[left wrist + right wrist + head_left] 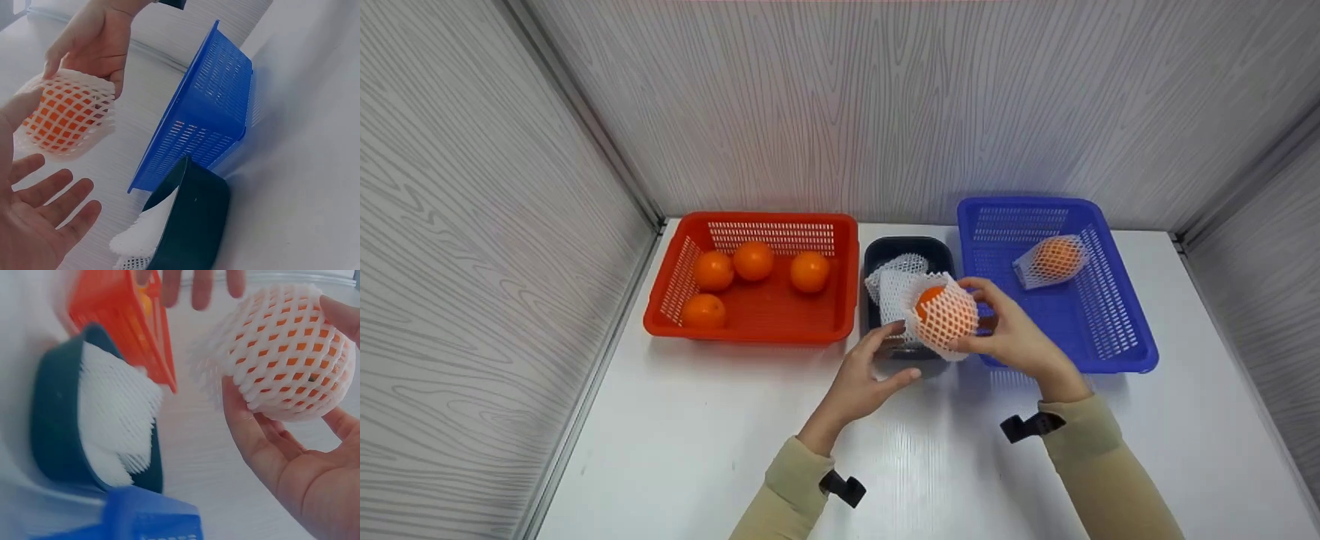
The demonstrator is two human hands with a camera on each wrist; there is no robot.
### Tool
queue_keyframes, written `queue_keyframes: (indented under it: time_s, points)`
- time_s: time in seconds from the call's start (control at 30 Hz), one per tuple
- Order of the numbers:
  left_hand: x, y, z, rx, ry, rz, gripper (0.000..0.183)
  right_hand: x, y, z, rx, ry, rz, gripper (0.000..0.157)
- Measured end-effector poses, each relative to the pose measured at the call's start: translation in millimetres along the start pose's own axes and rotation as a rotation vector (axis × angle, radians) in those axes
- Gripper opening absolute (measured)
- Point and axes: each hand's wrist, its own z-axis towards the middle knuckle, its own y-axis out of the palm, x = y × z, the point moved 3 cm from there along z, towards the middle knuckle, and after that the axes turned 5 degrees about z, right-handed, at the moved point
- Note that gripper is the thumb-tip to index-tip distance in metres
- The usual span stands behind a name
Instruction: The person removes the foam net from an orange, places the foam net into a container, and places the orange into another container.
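An orange in a white foam net sleeve [949,319] is held up over the dark green bin [909,244]. My right hand [1024,341] grips it from the right, thumb and fingers curled round the netting. Some bare orange peel shows at the sleeve's upper left opening in the head view. My left hand [859,382] is just to the left, fingers spread, holding nothing. In the left wrist view its thumb overlaps the netted orange [64,115]; whether they touch I cannot tell. More white foam nets [112,405] lie in the bin.
A red basket [769,334] on the left contains several bare oranges [810,271]. On the right stands a blue basket [1144,337] with one netted orange [1057,259] inside. Grey panels [810,105] enclose the white table [697,450] at the back and sides.
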Motion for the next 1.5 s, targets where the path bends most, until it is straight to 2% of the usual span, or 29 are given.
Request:
queue_keyframes:
  time_s: [0.1, 0.23, 0.3, 0.47, 0.53, 0.7, 0.83, 1.0, 1.2, 1.27, 1.4, 1.5]
  points:
    - [6.4, -6.2, -6.8, 0.003, -0.029, -0.087, 0.065, 23, 12.1, -2, -0.011, -0.009, 0.061, 0.074]
    - [10.2, -12.2, -15.5, -0.011, -0.090, -0.108, 0.062, 54, 29.7, -4, -0.020, 0.024, 0.092, 0.075]
    - [1.5, -11.9, -19.1, -0.013, -0.131, -0.105, 0.061, 64, 38.9, -6, -0.029, 0.053, 0.106, 0.075]
    - [-33.1, -8.3, -26.3, -0.005, -0.197, -0.102, 0.060, 80, 58.2, -11, -0.047, 0.119, 0.122, 0.075]
    - [-43.7, -7.8, -28.7, -0.007, -0.197, -0.090, 0.060, 78, 65.1, -15, -0.064, 0.122, 0.115, 0.076]
    - [-56.9, -8.1, -34.1, -0.036, -0.188, -0.031, 0.059, 76, 80.5, -24, -0.111, 0.119, 0.091, 0.078]
    - [-64.8, -7.0, -38.7, -0.087, -0.213, 0.031, 0.062, 90, 88.8, -30, -0.086, 0.118, 0.047, 0.078]
    - [-72.2, -5.7, -41.9, -0.131, -0.232, 0.057, 0.063, 118, 93.9, -33, -0.027, 0.085, -0.054, 0.077]
    - [-79.0, -2.6, -44.1, -0.164, -0.230, 0.109, 0.062, 134, 96.0, -36, -0.031, 0.046, -0.133, 0.076]
    - [-80.0, -1.7, -45.0, -0.171, -0.218, 0.128, 0.061, 134, 95.6, -37, -0.036, 0.060, -0.132, 0.077]
    - [-80.7, -1.0, -46.4, -0.175, -0.190, 0.150, 0.061, 134, 93.9, -39, -0.038, 0.101, -0.059, 0.074]
    - [-82.0, -0.8, -47.0, -0.175, -0.204, 0.160, 0.062, 132, 93.3, -38, -0.030, 0.093, -0.001, 0.069]
